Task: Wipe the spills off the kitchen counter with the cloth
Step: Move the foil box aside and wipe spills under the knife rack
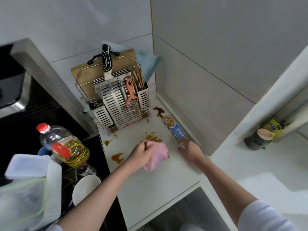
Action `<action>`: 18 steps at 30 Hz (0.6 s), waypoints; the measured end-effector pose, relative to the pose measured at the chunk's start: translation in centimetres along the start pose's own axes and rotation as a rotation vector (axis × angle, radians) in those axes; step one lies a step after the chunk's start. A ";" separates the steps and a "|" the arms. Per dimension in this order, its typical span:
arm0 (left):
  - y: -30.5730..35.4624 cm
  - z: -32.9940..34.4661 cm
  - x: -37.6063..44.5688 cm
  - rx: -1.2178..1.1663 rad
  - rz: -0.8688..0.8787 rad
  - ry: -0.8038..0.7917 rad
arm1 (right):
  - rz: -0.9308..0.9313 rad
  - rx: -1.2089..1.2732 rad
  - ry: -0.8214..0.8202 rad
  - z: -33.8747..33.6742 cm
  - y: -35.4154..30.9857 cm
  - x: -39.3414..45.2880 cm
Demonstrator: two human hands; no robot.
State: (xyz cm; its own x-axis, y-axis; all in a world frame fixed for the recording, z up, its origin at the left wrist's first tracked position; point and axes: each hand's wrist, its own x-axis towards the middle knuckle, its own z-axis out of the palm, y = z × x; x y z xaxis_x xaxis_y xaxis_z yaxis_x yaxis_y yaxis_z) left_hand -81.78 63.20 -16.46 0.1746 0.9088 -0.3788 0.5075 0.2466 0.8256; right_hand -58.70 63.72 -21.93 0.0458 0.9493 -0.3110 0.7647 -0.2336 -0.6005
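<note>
wiping underway: left hand (pixel 140 153) grips pink cloth (pixel 157 155) beside brown spill (pixel 152 137); right hand (pixel 189 148), fingers spread, touches foil box (pixel 176 130). next: sweep cloth over the spill.

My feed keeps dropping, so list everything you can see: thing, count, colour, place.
cloth: one, pink, mid-counter, over a spill
spills: about five brown patches, across the counter
foil box: one, blue, along the right wall
rack: one, steel, back of the counter, holding knife, peeler, chopsticks, board
oil bottle: one, clear with red cap, left by the stove
bowl: one, white, lower left
jar: one, dark, right ledge
left hand: grips the cloth
right hand: fingers straight, touching the foil box's near end
</note>
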 end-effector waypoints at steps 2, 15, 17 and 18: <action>-0.4 0.0 0.7 -0.137 -0.037 0.030 | 0.138 -0.062 0.081 0.4 1.2 0.8; -5.9 -1.6 5.1 -0.342 -0.205 0.082 | 0.198 -0.195 0.173 3.8 3.0 9.1; -6.1 -1.9 5.8 -0.301 -0.215 0.077 | 0.197 -0.180 0.190 3.9 3.1 9.5; -6.1 -2.0 6.1 -0.286 -0.221 0.078 | 0.189 -0.169 0.190 3.7 3.0 9.3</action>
State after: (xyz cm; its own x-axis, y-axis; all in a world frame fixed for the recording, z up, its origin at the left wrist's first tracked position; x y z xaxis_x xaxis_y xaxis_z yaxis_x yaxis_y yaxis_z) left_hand -85.51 67.97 -22.96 0.0168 0.8431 -0.5375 0.2680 0.5141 0.8148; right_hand -58.34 71.08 -29.42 0.3042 0.9185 -0.2526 0.8263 -0.3863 -0.4098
